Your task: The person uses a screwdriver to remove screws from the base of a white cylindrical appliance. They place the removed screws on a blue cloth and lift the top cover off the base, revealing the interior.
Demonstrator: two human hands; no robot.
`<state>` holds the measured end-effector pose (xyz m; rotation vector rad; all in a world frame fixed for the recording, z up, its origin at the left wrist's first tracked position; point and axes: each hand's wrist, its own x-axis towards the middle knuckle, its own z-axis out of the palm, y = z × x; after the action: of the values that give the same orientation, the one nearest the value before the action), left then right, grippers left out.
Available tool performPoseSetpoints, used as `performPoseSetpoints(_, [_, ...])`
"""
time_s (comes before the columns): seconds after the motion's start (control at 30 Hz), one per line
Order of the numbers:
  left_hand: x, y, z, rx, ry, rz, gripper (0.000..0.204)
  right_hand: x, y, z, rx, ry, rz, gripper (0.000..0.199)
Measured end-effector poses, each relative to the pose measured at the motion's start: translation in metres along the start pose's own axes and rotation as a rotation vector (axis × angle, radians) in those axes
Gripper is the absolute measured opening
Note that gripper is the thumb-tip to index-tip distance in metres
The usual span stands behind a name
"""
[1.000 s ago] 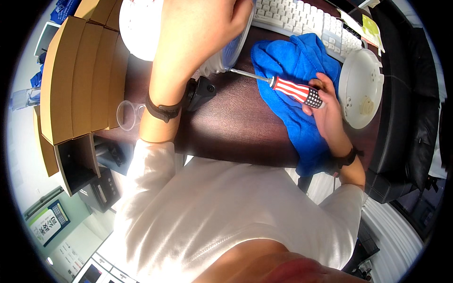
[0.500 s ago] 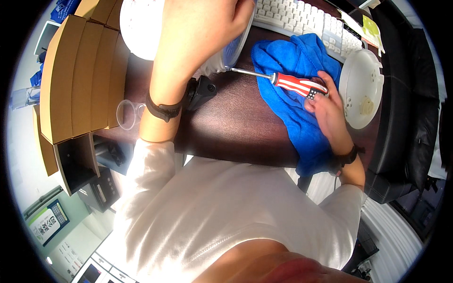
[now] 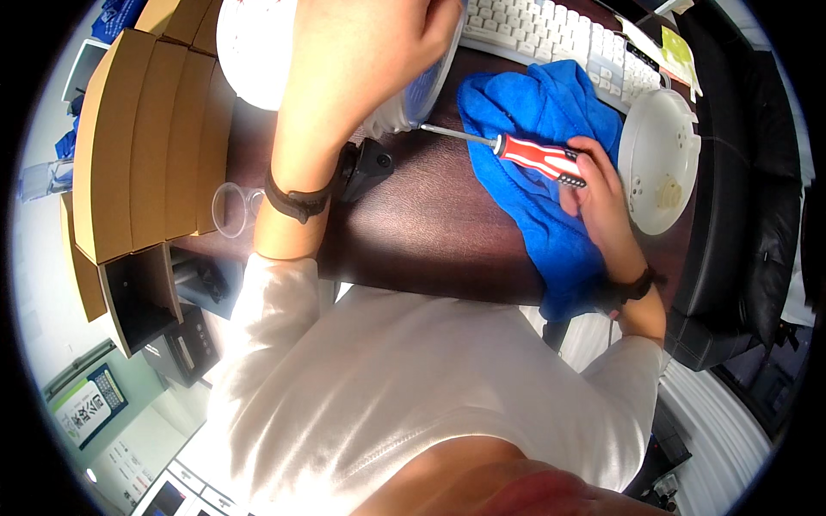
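My right hand (image 3: 600, 193) is closed around the butt end of a screwdriver (image 3: 542, 157) with a red and white striped handle. Its steel shaft points left, and the tip meets the edge of a white and blue device (image 3: 426, 90) by a whitish ribbed part (image 3: 389, 119). Over that device my left hand (image 3: 396, 34) reaches to the top edge, thumb bent; its other fingers are hidden, so what it grips I cannot make out. Beneath the screwdriver lies a rumpled blue cloth (image 3: 516, 112). A round white piece (image 3: 254, 60) shows left of my left forearm.
A white keyboard (image 3: 525, 30) lies at the back. Right of the cloth rests a shallow white round cover (image 3: 658, 159). Brown cardboard boxes (image 3: 142, 146) line the left side, near a clear plastic cup (image 3: 231, 209). A black object (image 3: 370, 169) stands beside my left wrist.
The screwdriver handle has turned about its length, showing a different part of its pattern. My right fingers have shifted on its butt end. My left arm stays nearly still.
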<state>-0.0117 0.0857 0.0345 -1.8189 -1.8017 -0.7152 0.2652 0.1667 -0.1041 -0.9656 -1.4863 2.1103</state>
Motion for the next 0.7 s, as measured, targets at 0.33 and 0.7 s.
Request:
performPoseSetpoints(0.33, [0.0,0.0,-0.001,0.009,-0.002,-0.003,0.02,0.003,-0.001,-0.009,-0.01,-0.115,0.147,0.046])
performPoseSetpoints(0.7, [-0.001,-0.001,0.0,0.003,0.014,0.004,0.021,0.002,-0.001,-0.008,0.138,-0.061,0.167,0.037])
